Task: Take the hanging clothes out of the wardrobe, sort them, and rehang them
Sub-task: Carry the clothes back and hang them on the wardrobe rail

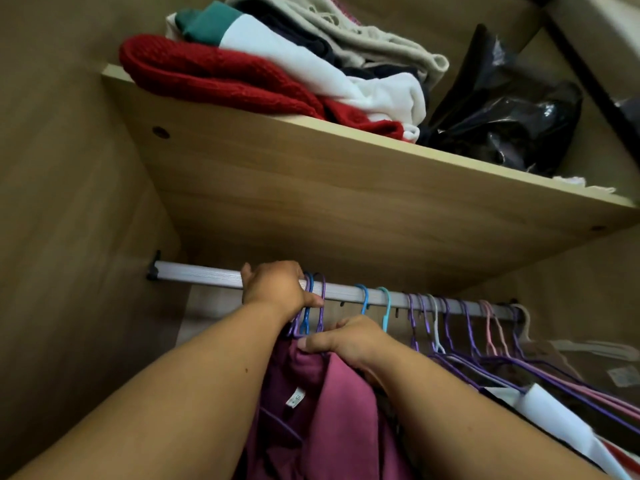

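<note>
1. Left hand (277, 289) is curled over the rail (197, 273), clasping a bunch of hanger hooks (313, 299) between fingers and thumb. Just below, the right hand (349, 339) grips the top of the maroon clothes (346, 410) hanging from them.
2. Lifting several hooks together, one may catch on the rail or slip from the bunch, dropping a garment.
3. The shelf (311, 188) sits close above the rail, so knuckles or hooks could knock its underside going up.
4. Two blue hangers (363, 299) hang just beside the right hand. The purple and pink hangers (446, 323) crowded farther right could tangle with the load.
5. Folded clothes (207, 74) and a black bag (512, 123) lie on the shelf, well apart from both hands.
</note>
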Tool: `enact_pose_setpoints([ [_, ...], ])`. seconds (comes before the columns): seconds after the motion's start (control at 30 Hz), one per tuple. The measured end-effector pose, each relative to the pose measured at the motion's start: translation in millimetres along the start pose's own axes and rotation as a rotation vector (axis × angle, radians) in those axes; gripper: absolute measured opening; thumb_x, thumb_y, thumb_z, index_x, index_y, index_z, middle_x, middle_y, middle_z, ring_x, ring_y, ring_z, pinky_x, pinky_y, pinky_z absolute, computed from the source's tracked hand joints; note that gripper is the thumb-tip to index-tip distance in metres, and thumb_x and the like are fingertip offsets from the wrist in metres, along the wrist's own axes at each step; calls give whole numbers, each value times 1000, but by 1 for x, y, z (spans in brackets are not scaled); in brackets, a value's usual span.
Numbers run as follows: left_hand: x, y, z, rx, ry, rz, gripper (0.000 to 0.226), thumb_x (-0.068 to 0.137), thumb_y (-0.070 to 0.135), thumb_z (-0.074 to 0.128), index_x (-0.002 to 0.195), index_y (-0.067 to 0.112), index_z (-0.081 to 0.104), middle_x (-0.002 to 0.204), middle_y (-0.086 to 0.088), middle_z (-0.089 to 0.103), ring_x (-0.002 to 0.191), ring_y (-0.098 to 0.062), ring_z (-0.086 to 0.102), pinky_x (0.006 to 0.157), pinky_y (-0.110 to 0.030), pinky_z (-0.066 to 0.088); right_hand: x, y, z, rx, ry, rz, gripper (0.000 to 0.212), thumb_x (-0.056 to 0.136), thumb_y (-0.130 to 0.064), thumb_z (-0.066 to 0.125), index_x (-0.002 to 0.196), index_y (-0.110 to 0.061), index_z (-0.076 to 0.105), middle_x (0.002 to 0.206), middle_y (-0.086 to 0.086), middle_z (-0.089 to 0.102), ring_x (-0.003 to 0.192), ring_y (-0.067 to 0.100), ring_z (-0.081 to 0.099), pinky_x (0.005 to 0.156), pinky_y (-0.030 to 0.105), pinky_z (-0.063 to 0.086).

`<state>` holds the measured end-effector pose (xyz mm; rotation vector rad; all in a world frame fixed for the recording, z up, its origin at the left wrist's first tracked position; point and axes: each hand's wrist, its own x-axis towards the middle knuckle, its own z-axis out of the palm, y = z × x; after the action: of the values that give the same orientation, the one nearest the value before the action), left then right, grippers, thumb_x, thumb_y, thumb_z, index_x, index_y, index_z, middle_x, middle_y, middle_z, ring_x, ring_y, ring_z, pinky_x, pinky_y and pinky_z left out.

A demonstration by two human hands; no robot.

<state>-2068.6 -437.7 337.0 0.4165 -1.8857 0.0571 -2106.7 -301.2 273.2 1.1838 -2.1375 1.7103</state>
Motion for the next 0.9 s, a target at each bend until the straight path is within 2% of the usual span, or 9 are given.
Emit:
enact_pose_setpoints([
  [0.17, -8, -2, 0, 59, 10, 57, 62, 59, 68, 71, 106, 30, 52, 112, 0, 62, 112, -25, 53, 103, -44, 26, -6, 7, -4, -100, 29, 11, 37, 54, -41, 87, 70, -15, 66, 64, -5, 66, 52, 7, 58, 48, 16, 41],
  [0.3, -16, -2, -6, 110, -2, 70, 64, 64, 70, 67, 117, 37, 53, 120, 2, 59, 117, -23, 50, 101, -45, 27, -12, 3, -7, -206, 51, 41, 60, 51, -56, 83, 89, -12, 67, 78, -4, 66, 62, 6, 61, 44, 16, 40],
  [0.47, -23, 1, -15, 157, -38, -10, 62, 66, 72, 64, 114, 33, 55, 119, -1, 57, 117, -25, 47, 97, -47, 32, -21, -3, -10, -261, 4, 51, 54, 56, -57, 80, 83, -13, 66, 80, -5, 67, 70, 8, 65, 62, 21, 53],
  [0.5, -23, 1, -17, 162, -58, -6, 63, 67, 72, 62, 116, 33, 54, 121, -2, 56, 118, -25, 46, 97, -47, 33, -23, -4, -11, -298, 8, 36, 57, 58, -59, 79, 89, -12, 66, 85, -6, 67, 75, 9, 65, 67, 22, 53],
  [0.57, -26, 2, -20, 163, -95, 4, 64, 70, 71, 60, 122, 35, 52, 125, -2, 54, 121, -25, 44, 98, -49, 33, -28, -7, -16, -359, 32, -11, 79, 62, -60, 76, 121, -10, 58, 108, -1, 64, 95, 13, 63, 81, 23, 49],
  [0.6, -29, 2, -20, 150, -104, 6, 65, 71, 71, 60, 124, 35, 51, 128, -2, 52, 124, -25, 42, 99, -51, 32, -32, -9, -20, -381, 52, -36, 88, 64, -59, 75, 134, -11, 49, 121, 2, 61, 105, 16, 60, 85, 23, 46],
  [0.67, -38, 7, -22, 99, -100, 22, 65, 73, 67, 61, 127, 35, 48, 133, 0, 49, 128, -23, 38, 100, -53, 30, -44, -15, -31, -454, 119, -111, 90, 68, -54, 74, 141, -16, 40, 132, 7, 56, 115, 19, 57, 89, 24, 45],
  [0.8, -65, 37, -32, -112, -109, 122, 63, 76, 57, 65, 132, 34, 47, 135, 1, 48, 128, -23, 41, 102, -49, 33, -83, -27, -60, -865, 255, -276, 75, 74, -49, 70, 139, -25, 42, 130, 11, 51, 119, 24, 52, 93, 26, 41],
  [0.9, -95, 78, -53, -344, -145, 279, 57, 78, 49, 65, 130, 31, 51, 131, -4, 53, 123, -24, 48, 102, -43, 40, -133, -27, -90, -1104, 289, -314, 69, 76, -47, 66, 138, -31, 40, 122, 7, 48, 112, 27, 53, 93, 31, 45],
])
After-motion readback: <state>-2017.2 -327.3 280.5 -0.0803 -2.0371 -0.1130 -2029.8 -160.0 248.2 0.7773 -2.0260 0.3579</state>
